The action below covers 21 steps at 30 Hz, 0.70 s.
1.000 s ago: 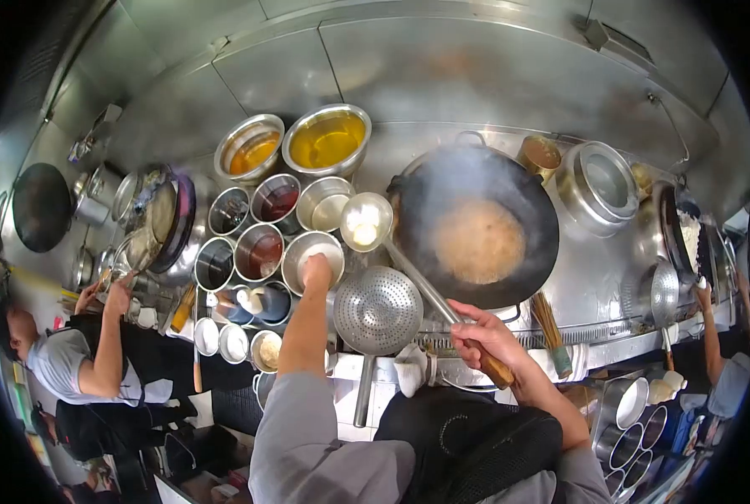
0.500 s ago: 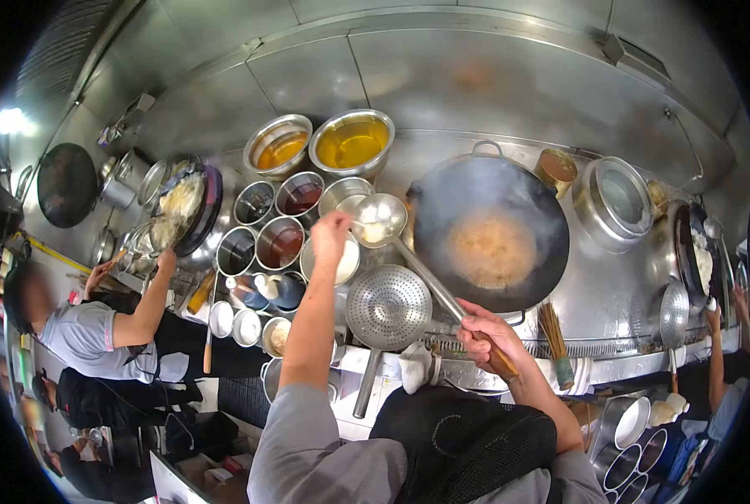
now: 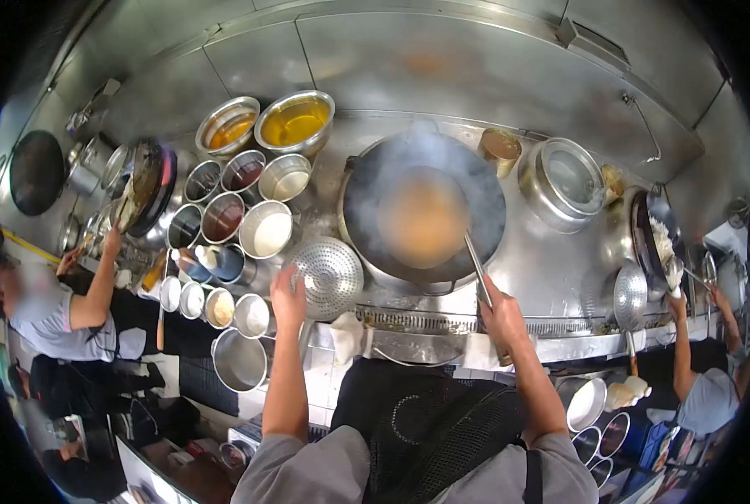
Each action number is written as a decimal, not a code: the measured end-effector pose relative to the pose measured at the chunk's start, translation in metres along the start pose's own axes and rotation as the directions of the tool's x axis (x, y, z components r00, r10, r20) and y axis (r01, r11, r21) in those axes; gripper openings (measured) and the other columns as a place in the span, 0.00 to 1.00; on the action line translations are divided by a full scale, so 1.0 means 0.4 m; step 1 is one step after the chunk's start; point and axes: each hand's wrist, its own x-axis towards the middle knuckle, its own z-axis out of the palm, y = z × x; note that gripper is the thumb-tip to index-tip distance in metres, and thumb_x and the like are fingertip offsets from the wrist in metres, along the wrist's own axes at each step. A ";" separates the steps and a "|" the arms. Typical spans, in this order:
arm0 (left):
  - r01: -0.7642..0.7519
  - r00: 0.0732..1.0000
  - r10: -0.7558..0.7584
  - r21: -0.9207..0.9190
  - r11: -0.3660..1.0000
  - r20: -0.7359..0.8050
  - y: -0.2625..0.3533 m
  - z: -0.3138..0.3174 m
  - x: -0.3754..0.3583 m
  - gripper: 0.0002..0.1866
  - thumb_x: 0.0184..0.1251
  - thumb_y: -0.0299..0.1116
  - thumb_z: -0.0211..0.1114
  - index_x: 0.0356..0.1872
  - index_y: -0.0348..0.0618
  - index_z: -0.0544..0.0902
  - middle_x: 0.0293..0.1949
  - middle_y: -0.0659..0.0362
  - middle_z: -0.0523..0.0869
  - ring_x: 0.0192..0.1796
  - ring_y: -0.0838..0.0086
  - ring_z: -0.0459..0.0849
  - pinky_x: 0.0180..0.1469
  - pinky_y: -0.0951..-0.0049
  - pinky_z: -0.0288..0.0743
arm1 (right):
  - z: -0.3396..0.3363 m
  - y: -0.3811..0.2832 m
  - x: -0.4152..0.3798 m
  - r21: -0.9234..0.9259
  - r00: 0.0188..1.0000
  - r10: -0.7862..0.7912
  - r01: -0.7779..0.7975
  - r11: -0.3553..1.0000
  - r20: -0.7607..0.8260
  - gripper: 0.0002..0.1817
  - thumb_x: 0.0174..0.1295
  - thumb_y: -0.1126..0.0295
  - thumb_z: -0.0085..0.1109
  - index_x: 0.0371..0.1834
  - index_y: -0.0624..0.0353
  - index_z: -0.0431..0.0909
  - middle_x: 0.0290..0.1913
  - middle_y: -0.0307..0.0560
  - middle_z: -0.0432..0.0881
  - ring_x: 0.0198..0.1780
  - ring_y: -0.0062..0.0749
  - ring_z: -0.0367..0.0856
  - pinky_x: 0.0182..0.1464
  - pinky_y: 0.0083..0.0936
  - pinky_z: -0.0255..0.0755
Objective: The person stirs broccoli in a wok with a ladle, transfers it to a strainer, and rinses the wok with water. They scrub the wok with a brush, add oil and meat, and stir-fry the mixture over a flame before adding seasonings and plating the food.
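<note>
My right hand is closed around the handle of a ladle. The ladle reaches down into a large black wok, its bowl lost in steam and blur. Orange-brown, blurred contents fill the wok's middle. At the left edge of a round perforated strainer, my left hand hovers with fingers loosely apart and nothing visible in them. Just beyond it stands a metal pot of white powder or liquid. Small bowls of pale seasonings sit to its left.
Behind the pots stand two bowls of yellow-orange liquid. A lidded steel pot and a tin are right of the wok. Co-workers work at woks on both sides. A tall pot stands lower left.
The ladle has swung from above the seasoning pots into the wok. My left hand has drawn back from the ladle bowl toward the strainer. The view has shifted right.
</note>
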 end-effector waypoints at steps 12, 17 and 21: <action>0.511 0.839 -0.427 -0.217 0.832 0.339 -0.061 0.169 -0.402 0.37 0.48 0.40 0.78 0.56 0.27 0.76 0.51 0.39 0.85 0.54 0.51 0.85 0.55 0.60 0.77 | -0.095 0.093 0.122 0.741 0.765 0.038 -0.633 0.225 0.643 0.35 0.68 0.69 0.59 0.77 0.61 0.57 0.24 0.39 0.75 0.17 0.19 0.71 0.18 0.20 0.68; 0.581 0.743 -0.524 -0.011 0.814 0.415 0.004 0.171 -0.368 0.36 0.43 0.43 0.79 0.52 0.32 0.78 0.48 0.40 0.85 0.53 0.51 0.85 0.54 0.60 0.77 | 0.033 0.165 0.114 0.460 0.961 -0.030 -0.104 0.882 0.274 0.34 0.66 0.72 0.57 0.76 0.62 0.57 0.30 0.57 0.82 0.22 0.46 0.80 0.26 0.39 0.76; 0.635 0.749 -0.527 -0.209 0.744 0.401 0.068 0.136 -0.360 0.36 0.46 0.40 0.78 0.55 0.31 0.74 0.50 0.43 0.84 0.53 0.56 0.84 0.55 0.62 0.77 | -0.024 0.140 -0.001 0.089 0.980 -0.116 0.103 0.991 0.160 0.34 0.65 0.74 0.52 0.76 0.59 0.57 0.35 0.71 0.82 0.29 0.67 0.81 0.39 0.51 0.77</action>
